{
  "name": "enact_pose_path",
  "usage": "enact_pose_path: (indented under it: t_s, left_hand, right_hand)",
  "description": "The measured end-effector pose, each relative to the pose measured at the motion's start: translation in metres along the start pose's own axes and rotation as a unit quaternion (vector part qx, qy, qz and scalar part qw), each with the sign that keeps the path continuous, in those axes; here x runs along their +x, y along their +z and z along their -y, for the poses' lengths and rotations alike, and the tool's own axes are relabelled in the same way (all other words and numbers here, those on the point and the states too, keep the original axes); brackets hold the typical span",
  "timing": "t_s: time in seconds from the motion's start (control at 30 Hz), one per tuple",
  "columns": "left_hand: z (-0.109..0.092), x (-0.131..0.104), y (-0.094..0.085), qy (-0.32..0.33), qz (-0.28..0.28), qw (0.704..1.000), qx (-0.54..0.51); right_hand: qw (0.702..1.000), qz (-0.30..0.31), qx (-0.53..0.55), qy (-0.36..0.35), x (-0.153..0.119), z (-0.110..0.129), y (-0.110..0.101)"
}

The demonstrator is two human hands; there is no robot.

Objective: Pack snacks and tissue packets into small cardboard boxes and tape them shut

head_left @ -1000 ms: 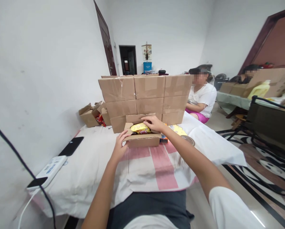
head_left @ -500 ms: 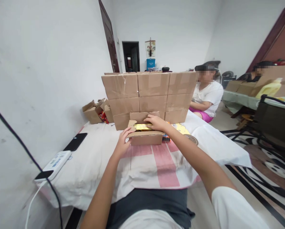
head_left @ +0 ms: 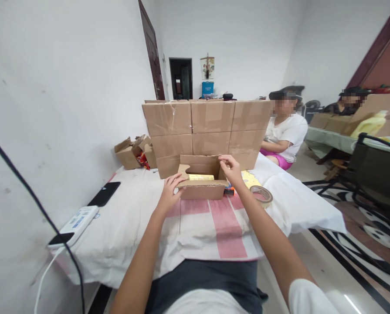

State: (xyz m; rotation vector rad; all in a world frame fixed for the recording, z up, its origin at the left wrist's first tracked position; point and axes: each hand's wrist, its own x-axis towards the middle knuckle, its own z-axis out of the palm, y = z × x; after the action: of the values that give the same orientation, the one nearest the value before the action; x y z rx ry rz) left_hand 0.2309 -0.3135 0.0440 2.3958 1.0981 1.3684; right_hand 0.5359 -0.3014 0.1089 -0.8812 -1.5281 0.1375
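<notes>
An open cardboard box (head_left: 201, 192) stands on the cloth-covered table in front of me, its flaps raised. Inside, toward the left, lies a yellow packet (head_left: 201, 177); its kind is hard to make out. My left hand (head_left: 171, 190) is closed around the box's left end, fingers over the flap and thumb at the front. At the right end, my right hand (head_left: 231, 169) pinches the box's edge near the back corner. Just beyond that end, a small orange and black item (head_left: 229, 192) is partly hidden, and a roll of tape (head_left: 261, 196) lies flat on the table.
Stacked closed cartons (head_left: 211, 117) form a wall behind the box. Opened cartons (head_left: 129, 156) sit at the back left. A power strip (head_left: 79, 224) and a black phone (head_left: 105, 194) lie along the left edge. One person (head_left: 284, 131) sits at the right; another is farther back.
My right hand has come out from over the yellow packet and moved right to the box's right edge. My left hand has stayed on the left end.
</notes>
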Motion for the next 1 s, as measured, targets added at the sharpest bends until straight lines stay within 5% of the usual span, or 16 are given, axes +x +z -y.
enact_pose_path:
  t_s: [0.17,0.27,0.37,0.5,0.67,1.0]
  left_hand:
    - [-0.017,0.033,-0.036,0.05,0.046,0.996,-0.062]
    - [-0.03,0.072,-0.043,0.036,0.109,0.993,0.016]
    - [-0.037,0.113,-0.025,0.059,0.252,0.959,0.114]
    - [-0.037,0.147,0.012,0.084,0.346,0.921,0.158]
    - [-0.031,0.155,0.025,0.097,0.398,0.893,0.186]
    - [-0.036,0.145,0.025,0.132,0.381,0.897,0.179]
  right_hand:
    - [0.997,0.066,0.016,0.033,-0.004,0.003,0.006]
    - [0.995,0.084,0.015,0.061,-0.009,0.002,0.013]
    - [0.996,0.062,-0.003,0.062,-0.018,-0.003,0.018]
    - [0.999,-0.006,-0.025,0.045,-0.025,-0.015,0.02]
    - [0.992,-0.021,-0.004,0.128,-0.028,-0.035,0.025]
    - [0.983,-0.047,0.066,0.163,-0.037,-0.052,0.031]
